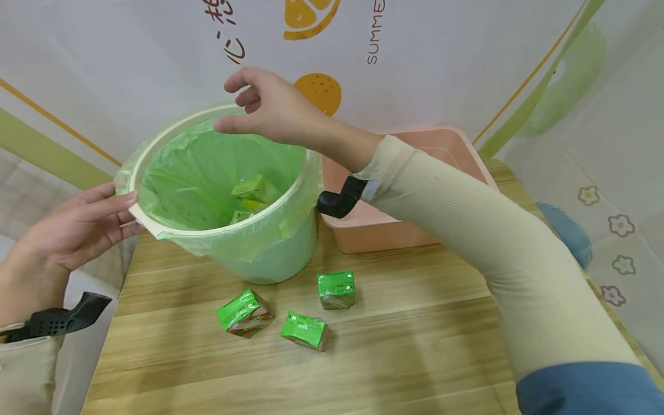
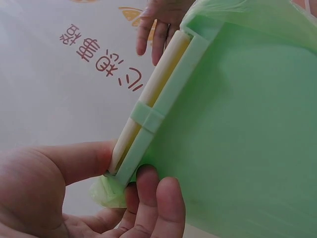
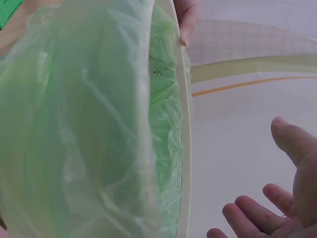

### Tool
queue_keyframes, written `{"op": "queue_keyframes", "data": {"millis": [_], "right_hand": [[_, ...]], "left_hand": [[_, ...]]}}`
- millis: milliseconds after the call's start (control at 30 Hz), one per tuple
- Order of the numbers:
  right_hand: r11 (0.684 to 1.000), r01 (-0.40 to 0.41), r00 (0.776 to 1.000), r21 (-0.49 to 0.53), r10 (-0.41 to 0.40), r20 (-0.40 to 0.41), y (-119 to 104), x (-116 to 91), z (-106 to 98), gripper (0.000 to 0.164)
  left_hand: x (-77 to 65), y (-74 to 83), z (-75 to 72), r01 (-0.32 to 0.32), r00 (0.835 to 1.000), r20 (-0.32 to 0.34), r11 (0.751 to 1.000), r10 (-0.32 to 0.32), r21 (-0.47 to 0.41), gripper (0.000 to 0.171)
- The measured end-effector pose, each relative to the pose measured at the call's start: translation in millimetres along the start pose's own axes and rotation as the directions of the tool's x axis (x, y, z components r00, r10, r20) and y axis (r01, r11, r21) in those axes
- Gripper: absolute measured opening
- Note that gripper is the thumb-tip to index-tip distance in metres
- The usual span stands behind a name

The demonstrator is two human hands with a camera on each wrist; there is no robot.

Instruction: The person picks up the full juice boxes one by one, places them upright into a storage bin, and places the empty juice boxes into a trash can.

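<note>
A light-green trash bin with a cream rim stands on the table, lined with a thin green plastic bag. My left hand pinches the bin's rim at its left side, thumb on top and fingers below, as the left wrist view shows close up. Above the far right part of the bin, my right hand hovers with loosely bent, spread fingers and holds nothing. Inside the bag lie a few green-and-yellow packets, partly hidden. Three small green boxes, among them one box, sit in front of the bin.
Behind my right forearm a pink plastic basin stands right of the bin. The wooden table ends at the left near my left wrist. A printed white cloth hangs behind. Something blue shows beyond the right edge.
</note>
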State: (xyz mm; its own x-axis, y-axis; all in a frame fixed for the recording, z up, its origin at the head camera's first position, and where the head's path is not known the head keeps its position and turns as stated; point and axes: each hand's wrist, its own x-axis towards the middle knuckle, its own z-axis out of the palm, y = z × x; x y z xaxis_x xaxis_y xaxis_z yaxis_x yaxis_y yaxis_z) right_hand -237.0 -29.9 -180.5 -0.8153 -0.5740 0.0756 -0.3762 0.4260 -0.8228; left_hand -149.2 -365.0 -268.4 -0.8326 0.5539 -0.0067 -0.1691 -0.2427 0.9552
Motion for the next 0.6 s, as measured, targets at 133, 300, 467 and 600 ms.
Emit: {"op": "queue_keyframes", "data": {"millis": [133, 300, 467, 600], "right_hand": [[0.998, 0.026, 0.999, -0.056, -0.023, 0.048, 0, -5, -1, 0.059], [0.970, 0.122, 0.987, -0.210, -0.097, 0.124, 0, -20, -4, 0.062], [0.910, 0.269, 0.955, -0.315, -0.209, 0.213, 6, -40, -11, 0.066], [0.878, 0.330, 0.935, -0.348, -0.251, 0.253, 14, -59, -18, 0.066]], "left_hand": [[0.1, -0.4, 0.8, -0.001, 1.000, -0.012, 1.000, 0.001, -0.001, 0.038], [0.0, -1.0, 0.8, -0.003, 1.000, -0.006, 1.000, 0.002, -0.012, 0.038], [-0.7, -0.2, 0.0, -0.011, 1.000, 0.014, 1.000, 0.011, -0.018, 0.039], [-1.6, 0.5, -0.9, -0.016, 0.999, 0.027, 1.000, 0.016, -0.026, 0.039]]}}
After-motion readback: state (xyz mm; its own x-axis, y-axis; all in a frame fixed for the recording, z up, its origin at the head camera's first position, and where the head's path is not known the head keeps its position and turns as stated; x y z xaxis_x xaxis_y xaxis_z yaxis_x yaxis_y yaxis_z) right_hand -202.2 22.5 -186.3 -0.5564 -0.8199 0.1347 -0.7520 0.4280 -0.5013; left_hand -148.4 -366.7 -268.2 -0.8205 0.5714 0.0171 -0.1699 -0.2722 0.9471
